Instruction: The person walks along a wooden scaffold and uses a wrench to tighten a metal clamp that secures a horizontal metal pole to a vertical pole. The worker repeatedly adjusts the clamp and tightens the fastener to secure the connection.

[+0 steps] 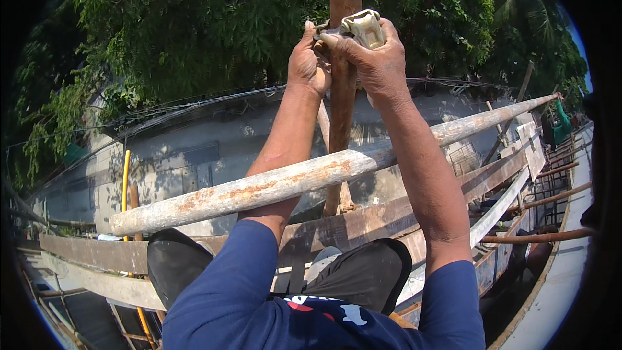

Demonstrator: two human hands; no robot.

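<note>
A rusty upright scaffold pole [346,0] rises in front of me. A metal scaffold clamp [364,30] sits against it at the height of my hands, its open bracket facing right. My right hand [379,65] grips that bracket, thumb across the front and fingers around its right side. On the pole's left side, my left hand [310,68] is closed at the clamp's other end, thumb pointing up; its fingertips are partly hidden. A thick, whitish, rust-stained pipe [259,193] slants across, over my left forearm and behind my right one.
Wooden planks [97,254] run crosswise by my bent knees [363,269]. Rusty bars [538,237] and a pale ledge [551,291] lie to the right. A yellow pipe [126,181] stands at left. Cables [194,102] stretch beyond, before a grey wall and leafy trees [214,26].
</note>
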